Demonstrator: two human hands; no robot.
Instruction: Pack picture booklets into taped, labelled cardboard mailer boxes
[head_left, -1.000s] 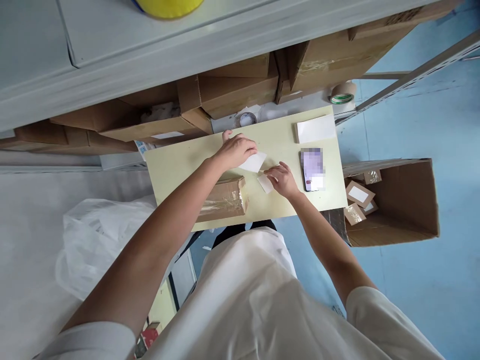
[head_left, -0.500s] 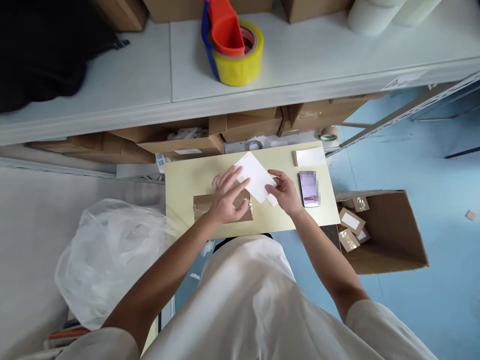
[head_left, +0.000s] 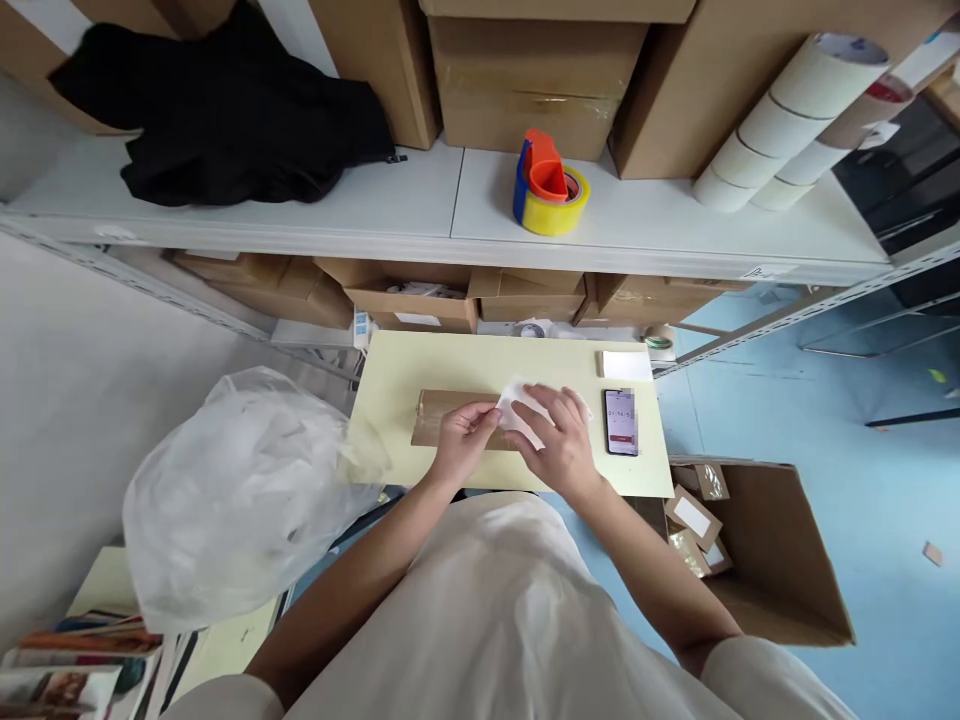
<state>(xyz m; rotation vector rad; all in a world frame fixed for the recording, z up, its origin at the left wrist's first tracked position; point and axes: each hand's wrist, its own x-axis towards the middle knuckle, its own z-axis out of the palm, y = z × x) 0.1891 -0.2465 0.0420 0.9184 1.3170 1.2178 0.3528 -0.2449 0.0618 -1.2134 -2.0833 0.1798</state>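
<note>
My left hand [head_left: 468, 440] pinches the left edge of a white paper label [head_left: 517, 408] between thumb and fingers. My right hand [head_left: 559, 435] lies over the label's right side, fingers apart, partly covering it. Beneath the hands, on a pale yellow table [head_left: 397, 360], is a flat brown cardboard package [head_left: 435, 420] with shiny tape on it. Its right part is hidden by my hands and the label.
Right of my hands are a phone [head_left: 621, 422] and a stack of white labels [head_left: 627, 365]. An open carton [head_left: 787, 540] holding several small packages stands at the right. A plastic bag [head_left: 232, 500] bulges at the left. Above, a shelf [head_left: 480, 190] carries a tape dispenser [head_left: 553, 190].
The label has passed from my right hand's grip to a pinch by my left hand. My right hand has spread over it. The camera view has tilted up, showing more of the shelf.
</note>
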